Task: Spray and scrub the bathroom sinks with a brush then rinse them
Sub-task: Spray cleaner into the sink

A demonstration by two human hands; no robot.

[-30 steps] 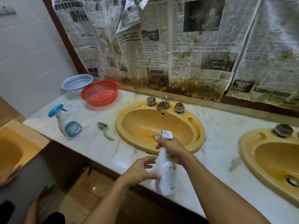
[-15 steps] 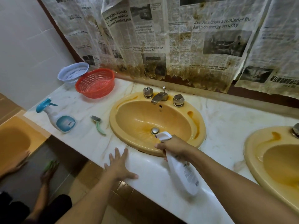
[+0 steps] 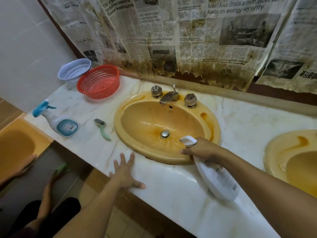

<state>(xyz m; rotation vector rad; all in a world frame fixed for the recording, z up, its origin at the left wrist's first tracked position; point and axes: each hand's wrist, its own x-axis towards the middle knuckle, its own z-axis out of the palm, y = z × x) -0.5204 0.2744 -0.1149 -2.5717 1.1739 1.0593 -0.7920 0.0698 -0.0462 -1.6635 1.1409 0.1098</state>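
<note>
A stained yellow sink [image 3: 212, 127] is set in the marble counter [image 3: 171, 186], with a metal tap [image 3: 167, 97] at its back and a drain plug [image 3: 165, 134] in the bowl. My right hand [image 3: 201, 149] grips a white spray bottle [image 3: 217, 179] at the sink's front right rim, nozzle pointing left over the bowl. My left hand [image 3: 125, 172] rests flat with spread fingers on the counter's front edge, left of the sink. A small green-handled brush [image 3: 102, 128] lies on the counter just left of the sink. A second yellow sink [image 3: 281, 152] sits at the right edge.
A blue-capped spray bottle [image 3: 56, 120] stands on the counter at the left. Behind it sit a red basket [image 3: 98, 81] and a pale blue basket [image 3: 73, 70]. Stained newspaper [image 3: 188, 40] covers the wall. Another person's hands [image 3: 53, 176] work low at the left by a third yellow basin [image 3: 15, 148].
My left hand left the bottle and dropped flat onto the counter edge. My right hand tilted the bottle and brought its nozzle over the sink bowl. The view moved closer and down.
</note>
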